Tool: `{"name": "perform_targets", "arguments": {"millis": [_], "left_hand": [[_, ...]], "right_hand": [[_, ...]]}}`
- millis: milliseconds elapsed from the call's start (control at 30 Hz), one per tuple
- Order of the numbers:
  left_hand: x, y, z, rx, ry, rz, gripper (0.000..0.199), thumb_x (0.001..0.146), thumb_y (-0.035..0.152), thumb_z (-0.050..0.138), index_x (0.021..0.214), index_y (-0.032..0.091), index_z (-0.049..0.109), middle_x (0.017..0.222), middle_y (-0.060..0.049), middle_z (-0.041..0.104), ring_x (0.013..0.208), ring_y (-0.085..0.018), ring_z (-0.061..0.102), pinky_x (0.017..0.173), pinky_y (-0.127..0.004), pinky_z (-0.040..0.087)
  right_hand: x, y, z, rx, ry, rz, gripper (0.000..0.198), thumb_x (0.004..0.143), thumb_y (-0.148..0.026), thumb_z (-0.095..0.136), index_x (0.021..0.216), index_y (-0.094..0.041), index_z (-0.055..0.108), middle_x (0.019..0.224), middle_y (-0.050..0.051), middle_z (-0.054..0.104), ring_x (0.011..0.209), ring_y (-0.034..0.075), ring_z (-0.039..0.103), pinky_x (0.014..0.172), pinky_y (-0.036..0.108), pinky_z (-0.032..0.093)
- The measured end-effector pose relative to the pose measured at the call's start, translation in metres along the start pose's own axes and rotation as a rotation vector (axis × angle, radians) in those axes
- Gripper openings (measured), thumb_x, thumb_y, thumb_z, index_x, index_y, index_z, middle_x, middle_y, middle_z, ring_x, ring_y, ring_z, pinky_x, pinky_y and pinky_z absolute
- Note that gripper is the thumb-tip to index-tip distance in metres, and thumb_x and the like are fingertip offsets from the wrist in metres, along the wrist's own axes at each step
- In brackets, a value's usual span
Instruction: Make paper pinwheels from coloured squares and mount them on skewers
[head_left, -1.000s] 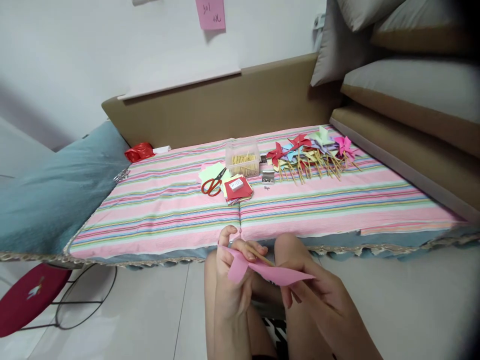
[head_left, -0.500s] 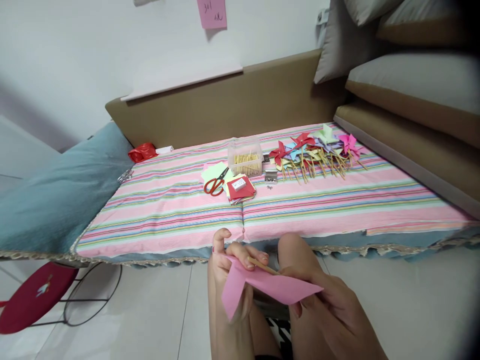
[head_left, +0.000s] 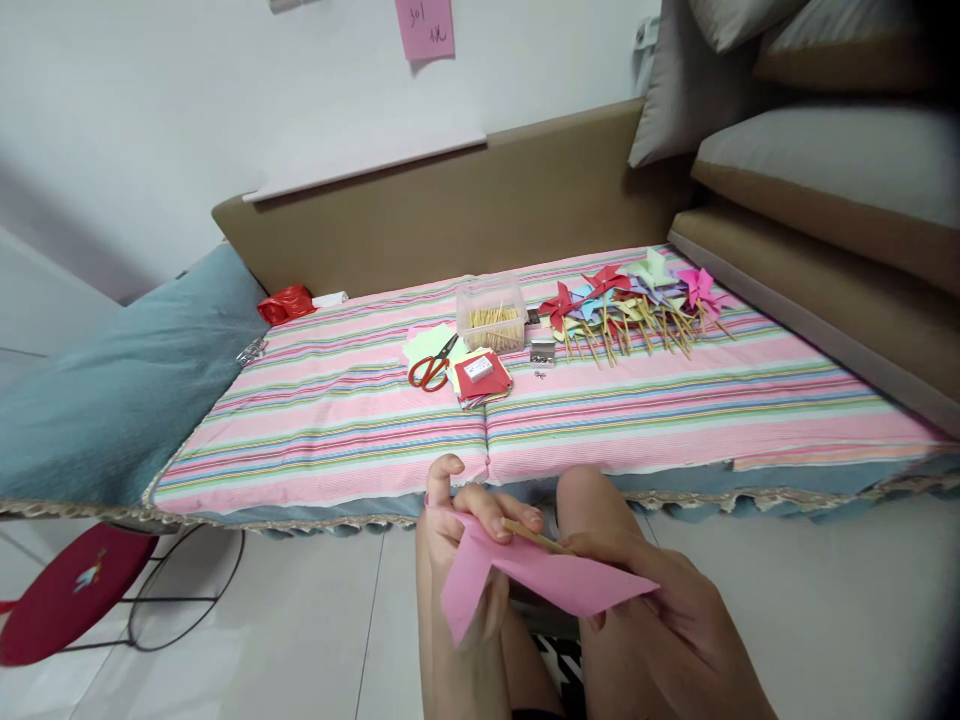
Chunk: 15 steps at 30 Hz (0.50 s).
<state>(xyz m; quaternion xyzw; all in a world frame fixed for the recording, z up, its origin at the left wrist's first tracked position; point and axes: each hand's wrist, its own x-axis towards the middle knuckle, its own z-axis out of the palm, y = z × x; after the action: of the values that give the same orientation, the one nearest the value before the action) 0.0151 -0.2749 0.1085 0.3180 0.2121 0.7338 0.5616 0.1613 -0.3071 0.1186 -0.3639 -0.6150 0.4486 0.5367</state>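
Over my lap I hold a pink paper pinwheel [head_left: 555, 582] with a thin wooden stick [head_left: 534, 537] lying along its back. My left hand [head_left: 474, 520] grips the pinwheel's centre and the stick's tip between thumb and fingers, its index finger raised and bent. My right hand [head_left: 667, 600] is closed on the stick, the thumb along it; its fingers are partly hidden under the paper. One pinwheel blade points down at the left, another stretches right against my right hand. Whether a pin joins paper and stick is hidden.
On the striped cloth [head_left: 360, 400] lie red-handled scissors [head_left: 429, 370], stacked paper squares [head_left: 495, 382], a clear box [head_left: 491, 335] of sticks, a small open box of pins [head_left: 541, 353] and a pile of finished pinwheels [head_left: 630, 300]. A red stool [head_left: 75, 595] stands at lower left.
My right hand and the stick have shifted slightly to the right, and the pinwheel's right blade has tilted a little with them. My left hand keeps its grip.
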Motion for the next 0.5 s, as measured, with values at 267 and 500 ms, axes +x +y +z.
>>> {"name": "perform_targets", "arguments": {"millis": [267, 500], "left_hand": [[0.000, 0.006, 0.005, -0.013, -0.038, -0.014, 0.049, 0.064, 0.030, 0.085, 0.105, 0.031, 0.058, 0.055, 0.010, 0.058, 0.059, -0.013, 0.069, 0.061, -0.024, 0.059], [0.001, 0.002, -0.007, 0.010, -0.112, 0.040, 0.052, 0.062, 0.036, 0.085, 0.107, 0.032, 0.060, 0.051, 0.010, 0.057, 0.059, -0.017, 0.070, 0.062, -0.028, 0.059]], "right_hand": [[-0.002, 0.001, 0.000, -0.084, 0.027, -0.002, 0.024, 0.093, -0.024, 0.052, 0.105, -0.032, 0.071, 0.069, 0.000, 0.070, 0.052, 0.015, 0.060, 0.046, 0.023, 0.045], [-0.002, 0.002, 0.003, -0.010, 0.024, 0.024, 0.022, 0.094, -0.026, 0.051, 0.103, -0.035, 0.070, 0.061, -0.002, 0.065, 0.050, 0.014, 0.060, 0.045, 0.023, 0.043]]}}
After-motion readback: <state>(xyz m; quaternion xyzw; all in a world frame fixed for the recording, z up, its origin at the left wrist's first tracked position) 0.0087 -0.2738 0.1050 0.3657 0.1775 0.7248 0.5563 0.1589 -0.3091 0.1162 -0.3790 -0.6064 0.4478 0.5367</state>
